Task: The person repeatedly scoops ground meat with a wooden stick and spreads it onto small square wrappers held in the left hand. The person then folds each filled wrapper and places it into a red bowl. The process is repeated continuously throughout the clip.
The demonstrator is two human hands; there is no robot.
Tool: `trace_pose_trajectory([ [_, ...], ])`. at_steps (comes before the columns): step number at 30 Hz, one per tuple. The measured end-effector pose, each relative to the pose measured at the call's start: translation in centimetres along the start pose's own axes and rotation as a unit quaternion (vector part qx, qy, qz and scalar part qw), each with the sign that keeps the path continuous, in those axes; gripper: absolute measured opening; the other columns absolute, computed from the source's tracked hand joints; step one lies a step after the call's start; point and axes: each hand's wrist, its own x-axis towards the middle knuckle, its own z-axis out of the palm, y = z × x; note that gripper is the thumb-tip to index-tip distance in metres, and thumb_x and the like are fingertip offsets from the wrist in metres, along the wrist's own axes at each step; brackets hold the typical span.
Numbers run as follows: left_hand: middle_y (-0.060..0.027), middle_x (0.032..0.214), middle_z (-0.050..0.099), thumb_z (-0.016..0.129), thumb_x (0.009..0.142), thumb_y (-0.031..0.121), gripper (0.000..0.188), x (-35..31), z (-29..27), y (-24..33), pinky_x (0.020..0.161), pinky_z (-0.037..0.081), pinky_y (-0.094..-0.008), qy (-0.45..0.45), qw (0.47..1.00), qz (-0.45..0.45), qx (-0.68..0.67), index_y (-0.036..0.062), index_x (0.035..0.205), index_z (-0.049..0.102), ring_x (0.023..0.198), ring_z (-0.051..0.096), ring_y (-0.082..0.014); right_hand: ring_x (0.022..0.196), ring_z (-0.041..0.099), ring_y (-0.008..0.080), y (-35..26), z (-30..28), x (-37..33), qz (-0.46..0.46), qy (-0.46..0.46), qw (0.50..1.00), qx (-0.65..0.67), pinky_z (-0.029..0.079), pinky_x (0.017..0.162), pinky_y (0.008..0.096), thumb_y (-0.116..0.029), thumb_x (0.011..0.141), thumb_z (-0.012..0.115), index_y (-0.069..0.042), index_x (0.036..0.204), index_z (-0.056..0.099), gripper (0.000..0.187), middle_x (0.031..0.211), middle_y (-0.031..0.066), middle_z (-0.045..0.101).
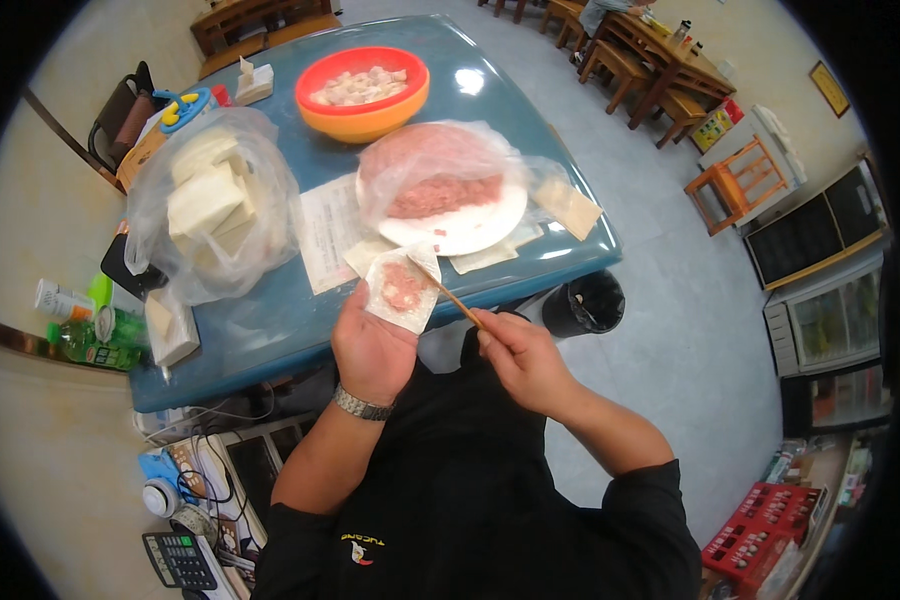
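My left hand [375, 350] supports a thin, pale wonton wrapper [414, 318] on its fingers. A smear of pink minced meat [402, 287] lies on the wrapper. In my right hand [522, 362] is a slim wooden stick [458, 303], pinched near its lower end, its tip at the wrapper's upper edge. Just beyond my hands, a white plate [462, 238] carries a large mound of raw mince [445, 195], partly draped with clear plastic. To the left, stacked wrappers [210, 200] sit in a clear plastic bag. A red basket in an orange bowl [362, 124] holds pale, folded pieces, probably wontons.
The blue-green table [270, 315] has a paper sheet [327, 232] and a tissue pack [173, 330] on it. Bottles [118, 328] stand by the left edge. A black bin [584, 302] is beside the table's right corner. Below left lie cables and a calculator [180, 560].
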Motion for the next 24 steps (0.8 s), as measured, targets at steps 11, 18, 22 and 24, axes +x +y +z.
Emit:
trace_pose_trajectory([
  [11,-0.0192,0.166,0.045,0.040,0.113,0.028,0.058,0.2,0.3,-0.4,0.130,0.033,-0.0496,0.001,1.000,0.021,0.022,-0.0033,0.162,0.034,0.153,0.044,-0.0342,0.083,0.069,0.0350,-2.0,1.3,-0.3,-0.042,0.014,0.991,-0.128,0.056,0.070,0.0405,-0.006,0.100,0.068,-0.001,0.134,0.068,0.035,0.094,0.0169,0.067],
  [18,-0.0198,0.166,0.045,0.041,0.113,0.030,0.060,0.3,-1.0,0.3,0.129,0.033,-0.0497,0.001,1.000,0.010,0.025,-0.0033,0.162,0.035,0.154,0.044,-0.0345,0.069,0.063,0.0150,-2.2,-1.2,1.0,0.142,-0.110,0.980,0.084,0.052,0.068,0.0311,-0.015,0.106,0.067,0.000,0.124,0.075,0.025,0.077,0.0077,0.068],
  [22,-0.0195,0.166,0.045,0.042,0.112,0.030,0.061,-0.1,-0.9,0.4,0.129,0.033,-0.0496,-0.004,1.000,0.002,0.021,-0.0027,0.163,0.033,0.154,0.044,-0.0338,0.070,0.060,0.0099,-0.7,-1.8,1.7,0.201,-0.137,0.966,0.085,0.051,0.067,0.0289,-0.019,0.108,0.066,0.001,0.123,0.076,0.027,0.076,0.0029,0.067],
  [24,-0.0193,0.167,0.044,0.043,0.112,0.030,0.061,-0.4,-1.1,0.8,0.130,0.033,-0.0496,-0.026,0.999,-0.011,0.015,-0.0024,0.164,0.033,0.154,0.043,-0.0335,0.072,0.060,0.0072,-0.4,-2.1,2.1,0.209,-0.119,0.963,0.118,0.049,0.067,0.0253,-0.019,0.109,0.067,0.000,0.123,0.077,0.027,0.078,-0.0003,0.068],
])
